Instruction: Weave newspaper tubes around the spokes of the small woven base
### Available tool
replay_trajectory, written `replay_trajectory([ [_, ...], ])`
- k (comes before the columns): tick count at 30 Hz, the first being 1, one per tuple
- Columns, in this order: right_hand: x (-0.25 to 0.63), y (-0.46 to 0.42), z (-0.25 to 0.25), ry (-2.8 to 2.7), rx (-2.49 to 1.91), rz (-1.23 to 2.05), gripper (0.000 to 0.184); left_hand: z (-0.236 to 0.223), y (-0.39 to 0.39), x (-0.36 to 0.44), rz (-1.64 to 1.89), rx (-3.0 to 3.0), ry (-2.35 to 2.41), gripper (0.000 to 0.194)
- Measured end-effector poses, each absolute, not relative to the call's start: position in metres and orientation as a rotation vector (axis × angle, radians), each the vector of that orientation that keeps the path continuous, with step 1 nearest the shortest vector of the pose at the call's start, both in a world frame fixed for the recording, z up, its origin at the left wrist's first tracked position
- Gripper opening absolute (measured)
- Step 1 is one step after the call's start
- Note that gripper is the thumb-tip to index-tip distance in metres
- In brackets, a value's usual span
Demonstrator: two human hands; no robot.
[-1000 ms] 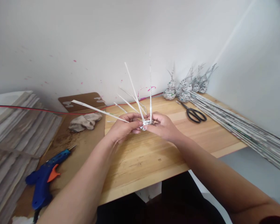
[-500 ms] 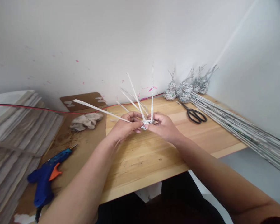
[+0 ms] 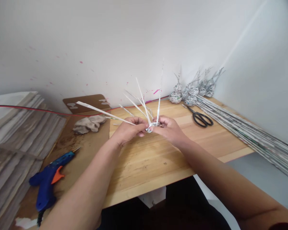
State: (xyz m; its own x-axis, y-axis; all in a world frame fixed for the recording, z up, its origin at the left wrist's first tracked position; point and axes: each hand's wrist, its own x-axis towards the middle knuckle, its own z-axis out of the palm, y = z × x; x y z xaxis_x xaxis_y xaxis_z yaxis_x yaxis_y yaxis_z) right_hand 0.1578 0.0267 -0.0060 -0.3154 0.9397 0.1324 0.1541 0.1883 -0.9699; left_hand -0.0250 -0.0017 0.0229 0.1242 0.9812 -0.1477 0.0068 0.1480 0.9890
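Between my two hands, just above the wooden tabletop (image 3: 139,172), is a small woven piece of rolled paper (image 3: 148,129). Several white paper strips (image 3: 144,99) fan upward and to the left from it. My left hand (image 3: 132,129) is closed on its left side, fingers behind and thumb in front. My right hand (image 3: 168,129) pinches the right side, its thumb close to the left thumb. One upright paper strip (image 3: 159,99) rises beside the right fingers. The fingers hide much of the woven part.
At left lie a blue glue gun (image 3: 50,179), a crumpled cloth (image 3: 90,124) and stacked paper (image 3: 21,137). Black-handled scissors (image 3: 201,118) rest at right, near long paper rolls (image 3: 244,131). Several woven gourd-like shapes (image 3: 176,93) stand by the wall. A red-black cable (image 3: 50,111) crosses the back.
The upright strip by my right hand now leans further right, and other strip tips have shifted slightly right. Both hands keep their hold in nearly the same place.
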Motion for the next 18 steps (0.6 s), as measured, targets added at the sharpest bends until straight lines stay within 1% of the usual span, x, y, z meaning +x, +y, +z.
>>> replay_trajectory([
  [7,0.1575,0.025,-0.0024,-1.56,-1.007,1.344,0.022,0.0217,-0.0024,-0.0251,0.994,1.107,1.173,0.015],
  [13,0.1573,0.0298,-0.0034,-1.393,-0.896,1.545,0.025,0.0215,-0.0014,-0.024,1.011,1.122,1.174,0.015],
  [18,0.1579,0.0289,-0.0016,-1.414,-0.915,1.517,0.027,0.0209,-0.0016,-0.0231,1.0,1.149,1.188,0.013],
])
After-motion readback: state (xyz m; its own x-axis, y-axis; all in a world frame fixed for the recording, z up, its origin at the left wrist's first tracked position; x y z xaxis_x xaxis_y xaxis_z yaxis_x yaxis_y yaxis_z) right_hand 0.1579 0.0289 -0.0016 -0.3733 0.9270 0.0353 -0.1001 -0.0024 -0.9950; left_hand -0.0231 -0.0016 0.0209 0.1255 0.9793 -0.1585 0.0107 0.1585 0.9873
